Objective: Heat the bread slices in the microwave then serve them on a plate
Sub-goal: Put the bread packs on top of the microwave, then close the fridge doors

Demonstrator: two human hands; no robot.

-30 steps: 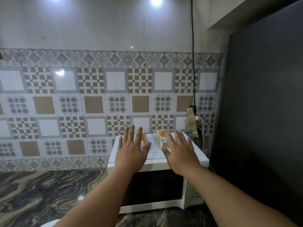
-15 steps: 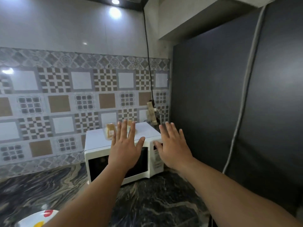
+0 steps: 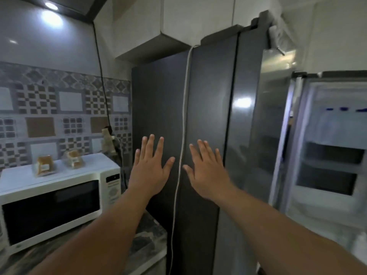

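A white microwave (image 3: 55, 205) with a dark door stands shut on the marble counter at the left. Two wrapped packs of bread slices (image 3: 44, 165) (image 3: 73, 159) stand on its top. My left hand (image 3: 149, 171) and my right hand (image 3: 206, 173) are stretched out in front of me, fingers straight and spread, holding nothing. Both hover before the dark side panel of the refrigerator, to the right of the microwave. No plate is in view.
A tall dark refrigerator (image 3: 208, 116) fills the middle, with a white cord (image 3: 183, 135) hanging down its side. Its right door (image 3: 327, 155) stands open, showing white shelves. A power strip (image 3: 107, 141) hangs on the tiled wall behind the microwave. The counter edge (image 3: 151, 241) ends at the fridge.
The view has swung right from the microwave to the refrigerator. Both hands stayed open and moved right with it, off the microwave. The plate at the lower left has left the view.
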